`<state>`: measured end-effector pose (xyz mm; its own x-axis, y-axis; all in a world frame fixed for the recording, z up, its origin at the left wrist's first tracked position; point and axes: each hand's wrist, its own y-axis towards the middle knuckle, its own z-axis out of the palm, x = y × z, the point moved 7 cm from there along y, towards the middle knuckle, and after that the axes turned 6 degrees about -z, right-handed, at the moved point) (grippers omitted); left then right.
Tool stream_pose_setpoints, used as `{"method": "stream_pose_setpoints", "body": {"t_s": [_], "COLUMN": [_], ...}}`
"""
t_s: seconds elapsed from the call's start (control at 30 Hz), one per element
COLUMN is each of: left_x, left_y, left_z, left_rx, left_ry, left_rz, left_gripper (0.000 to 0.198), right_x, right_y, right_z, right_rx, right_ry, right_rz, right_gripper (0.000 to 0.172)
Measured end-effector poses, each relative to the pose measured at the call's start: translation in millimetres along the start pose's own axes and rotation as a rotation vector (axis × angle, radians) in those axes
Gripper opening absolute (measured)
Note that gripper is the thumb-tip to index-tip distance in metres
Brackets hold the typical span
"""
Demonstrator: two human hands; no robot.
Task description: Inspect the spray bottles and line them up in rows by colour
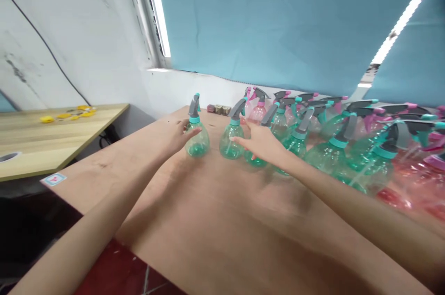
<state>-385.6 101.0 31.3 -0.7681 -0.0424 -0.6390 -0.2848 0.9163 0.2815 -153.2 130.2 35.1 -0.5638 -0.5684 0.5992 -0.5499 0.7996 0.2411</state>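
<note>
Two clear green spray bottles with grey trigger heads and turquoise collars stand at the left end of a group. My left hand (181,135) is at the left side of the leftmost spray bottle (198,147), its thumb across the shoulder and its fingers curled behind the neck, partly hidden. Thumb and fingers spread apart, my right hand (259,140) is at the right side of the second spray bottle (227,144); the thumb overlaps its front. Just under the right hand is a third green spray bottle (255,161), largely covered by it.
More green spray bottles (327,156) and pink ones (427,177) crowd the right of the wooden table (208,221). Small boxes (218,109) sit by the wall. On another table (31,142) at left lie yellow pieces (76,112).
</note>
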Motion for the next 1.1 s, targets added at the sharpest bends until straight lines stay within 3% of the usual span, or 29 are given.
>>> {"method": "stream_pose_setpoints", "body": {"t_s": [0.2, 0.53, 0.77, 0.93, 1.1], "left_x": [-4.1, -13.0, -9.3, 2.1, 1.5], "left_y": [18.9, 9.0, 4.3, -11.1, -47.3], "left_z": [20.6, 28.9, 29.7, 22.2, 8.2], "left_rx": [0.017, -0.038, -0.013, -0.022, -0.062], "left_ry": [0.008, 0.075, 0.05, 0.04, 0.047], "left_rz": [0.039, 0.015, -0.023, -0.142, -0.164], "left_gripper": [0.041, 0.041, 0.056, 0.083, 0.082], "right_x": [-5.1, -9.0, -11.3, -9.1, -2.4], "right_y": [15.2, 36.7, 44.2, 39.7, 25.4], "right_z": [13.1, 28.6, 31.9, 30.8, 31.7], "right_rx": [-0.007, 0.01, 0.045, 0.076, 0.109], "right_ry": [0.117, 0.246, 0.28, 0.303, 0.304], "right_rz": [0.05, 0.117, 0.131, 0.138, 0.157], "right_gripper": [0.078, 0.067, 0.065, 0.068, 0.067]}}
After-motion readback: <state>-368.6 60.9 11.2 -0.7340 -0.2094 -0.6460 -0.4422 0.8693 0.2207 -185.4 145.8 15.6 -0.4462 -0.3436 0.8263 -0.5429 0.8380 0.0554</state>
